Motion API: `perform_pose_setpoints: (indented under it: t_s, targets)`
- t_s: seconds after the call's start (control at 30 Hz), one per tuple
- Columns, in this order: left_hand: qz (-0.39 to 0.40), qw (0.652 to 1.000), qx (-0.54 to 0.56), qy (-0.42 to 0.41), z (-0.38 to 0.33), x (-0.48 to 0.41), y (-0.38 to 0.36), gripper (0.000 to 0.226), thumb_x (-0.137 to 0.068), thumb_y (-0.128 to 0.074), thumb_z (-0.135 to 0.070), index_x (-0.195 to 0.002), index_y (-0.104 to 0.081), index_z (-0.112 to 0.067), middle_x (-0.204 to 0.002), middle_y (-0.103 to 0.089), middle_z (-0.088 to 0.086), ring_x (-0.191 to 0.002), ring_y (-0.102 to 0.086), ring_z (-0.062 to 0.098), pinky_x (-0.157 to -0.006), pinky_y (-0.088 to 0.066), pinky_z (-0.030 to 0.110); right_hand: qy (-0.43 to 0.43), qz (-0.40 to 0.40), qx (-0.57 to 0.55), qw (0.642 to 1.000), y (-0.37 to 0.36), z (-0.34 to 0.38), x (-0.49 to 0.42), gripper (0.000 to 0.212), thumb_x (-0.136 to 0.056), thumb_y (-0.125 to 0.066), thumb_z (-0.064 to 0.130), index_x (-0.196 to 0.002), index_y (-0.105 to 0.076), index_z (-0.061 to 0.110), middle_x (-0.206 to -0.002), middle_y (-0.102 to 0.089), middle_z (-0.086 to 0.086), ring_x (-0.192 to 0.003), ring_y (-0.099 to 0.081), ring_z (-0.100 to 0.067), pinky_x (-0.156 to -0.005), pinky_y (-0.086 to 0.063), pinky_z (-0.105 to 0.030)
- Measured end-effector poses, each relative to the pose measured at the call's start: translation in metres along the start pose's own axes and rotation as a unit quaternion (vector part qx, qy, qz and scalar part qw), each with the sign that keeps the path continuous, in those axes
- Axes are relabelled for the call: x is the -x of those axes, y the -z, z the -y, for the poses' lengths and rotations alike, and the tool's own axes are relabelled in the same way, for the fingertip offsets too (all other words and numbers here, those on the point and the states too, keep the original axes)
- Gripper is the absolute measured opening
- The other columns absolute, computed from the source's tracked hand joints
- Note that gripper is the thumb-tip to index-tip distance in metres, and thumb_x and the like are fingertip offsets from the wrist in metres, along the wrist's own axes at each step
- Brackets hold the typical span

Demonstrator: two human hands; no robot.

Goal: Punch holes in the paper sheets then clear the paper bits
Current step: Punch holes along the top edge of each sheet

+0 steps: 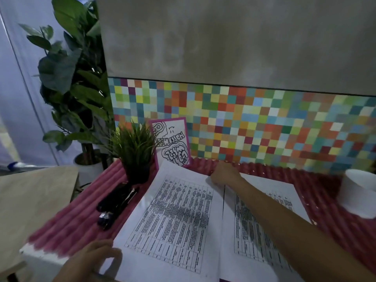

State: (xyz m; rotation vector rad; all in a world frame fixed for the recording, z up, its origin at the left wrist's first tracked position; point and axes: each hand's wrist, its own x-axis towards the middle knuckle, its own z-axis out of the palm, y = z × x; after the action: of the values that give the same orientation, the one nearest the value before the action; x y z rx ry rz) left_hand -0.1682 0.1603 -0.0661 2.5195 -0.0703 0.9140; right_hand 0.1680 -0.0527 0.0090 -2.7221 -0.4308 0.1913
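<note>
Paper sheets: two printed sheets, the left sheet [177, 216] and the right sheet [250, 220], lie side by side in the middle of the surface [67, 226], running from its near edge towards its far edge.
Right hand [223, 174]: reaches over the right sheet to the sheets' far ends, fingers curled; I cannot tell what it pinches, if anything.
Left hand [95, 259]: at the near edge by the left sheet's near corner, fingers loosely curved; whether it grips the paper is unclear.
Paper bits [264, 164]: pale flecks dot the surface along the far edge and towards the right edge.
Hole punch [117, 202]: a dark tool, probably the punch, lies untouched left of the sheets.
Progress: scattered bits suggest that punching has been done; clearing looks mostly left.
Hard to see: no holes can be made out; the print is blurred; the right forearm covers part of the right sheet.
Around: potted grass [135, 151], doodled card [173, 143], white cup [358, 192] by the right edge.
</note>
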Motion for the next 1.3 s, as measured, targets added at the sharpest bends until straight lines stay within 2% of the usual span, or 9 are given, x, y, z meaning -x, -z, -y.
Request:
perform_pose_setpoints:
  t_s: [0.03,0.17,0.37,0.5,0.6,0.77,0.9,1.1,1.3]
  targets:
    - [0.095,0.993,0.061,0.021,-0.007,-0.006,0.004,0.048,-0.086,-0.034,-0.079,-0.079,-0.07,-0.049,-0.093,-0.054,-0.046,-0.096,-0.044,-0.037,-0.076,-0.035,-0.01,0.005,-0.001,-0.005,1.0,-0.001,0.0,0.0,0.024,-0.079,-0.055,0.008,-0.059,-0.042,0.011,-0.061,-0.047,-0.001,-0.055,-0.047,-0.018,-0.049,-0.036,-0.025]
    - [0.079,0.996,0.036,0.008,-0.005,-0.022,-0.008,0.074,-0.096,-0.028,-0.066,-0.064,-0.072,-0.016,-0.126,-0.043,-0.05,-0.112,-0.033,-0.037,-0.088,-0.023,-0.011,0.009,-0.004,-0.003,1.0,-0.003,-0.002,-0.002,0.025,-0.082,-0.053,0.008,-0.06,-0.043,0.01,-0.061,-0.048,-0.003,-0.054,-0.047,-0.019,-0.048,-0.036,-0.026]
    - [0.135,0.99,-0.002,0.03,0.042,-0.051,-0.001,0.062,-0.073,-0.054,-0.084,-0.129,-0.046,-0.061,-0.143,-0.037,-0.036,-0.117,-0.05,-0.011,-0.088,-0.049,0.011,-0.006,-0.096,-0.045,0.994,0.042,-0.063,-0.018,0.019,-0.086,-0.048,0.009,-0.091,-0.064,0.001,-0.087,-0.06,-0.013,-0.077,-0.059,-0.028,-0.06,-0.044,-0.026]
    - [0.098,0.994,0.049,-0.01,-0.07,-0.139,-0.027,0.042,-0.071,-0.075,-0.056,-0.11,-0.067,-0.043,-0.118,-0.058,-0.03,-0.104,-0.056,-0.013,-0.079,-0.048,0.013,-0.029,-0.069,0.005,0.997,0.054,-0.131,-0.018,0.023,-0.087,-0.061,0.02,-0.066,-0.053,0.013,-0.062,-0.056,0.0,-0.059,-0.059,-0.017,-0.051,-0.044,-0.024]
    - [0.182,0.967,0.14,0.112,-0.119,-0.203,-0.103,0.027,-0.084,-0.073,-0.036,-0.11,-0.065,-0.03,-0.107,-0.061,-0.015,-0.096,-0.059,0.002,-0.079,-0.048,0.023,0.013,-0.016,-0.001,1.0,0.05,-0.15,-0.012,0.029,-0.083,-0.063,0.012,-0.057,-0.051,0.016,-0.046,-0.051,0.009,-0.042,-0.047,-0.003,-0.05,-0.046,-0.026]
    - [0.208,0.96,-0.011,0.185,-0.121,-0.255,-0.223,0.033,-0.095,-0.056,-0.037,-0.121,-0.053,-0.019,-0.118,-0.065,0.002,-0.113,-0.059,0.025,-0.103,-0.041,0.039,0.009,-0.05,-0.043,0.998,0.048,-0.158,-0.014,0.031,-0.072,-0.066,0.01,-0.047,-0.048,0.014,-0.04,-0.04,0.006,-0.04,-0.04,-0.012,-0.05,-0.043,-0.027]
    - [0.141,0.958,-0.037,0.245,-0.118,-0.262,-0.259,0.038,-0.097,-0.052,-0.03,-0.135,-0.05,-0.027,-0.13,-0.062,-0.002,-0.123,-0.054,0.023,-0.108,-0.027,0.041,-0.014,-0.11,-0.073,0.991,0.042,-0.167,-0.017,0.011,-0.066,-0.072,0.016,-0.063,-0.065,0.01,-0.057,-0.062,-0.002,-0.057,-0.062,-0.02,-0.055,-0.049,-0.026]
    - [0.055,0.97,0.1,0.214,-0.113,-0.252,-0.26,0.026,-0.085,-0.061,-0.007,-0.105,-0.072,-0.019,-0.095,-0.075,0.003,-0.086,-0.067,0.02,-0.075,-0.048,0.025,-0.035,-0.144,-0.104,0.983,0.042,-0.168,-0.022,0.019,-0.066,-0.084,0.015,-0.084,-0.078,0.013,-0.082,-0.074,-0.004,-0.075,-0.069,-0.019,-0.073,-0.057,-0.031]
    - [-0.021,0.972,0.168,0.164,-0.111,-0.247,-0.257,0.009,-0.081,-0.067,0.0,-0.084,-0.072,-0.007,-0.071,-0.069,0.004,-0.066,-0.061,0.019,-0.055,-0.038,0.018,-0.039,-0.204,-0.112,0.972,0.04,-0.171,-0.023,0.018,-0.066,-0.087,0.018,-0.073,-0.072,0.014,-0.085,-0.068,-0.005,-0.075,-0.066,-0.02,-0.067,-0.054,-0.03]
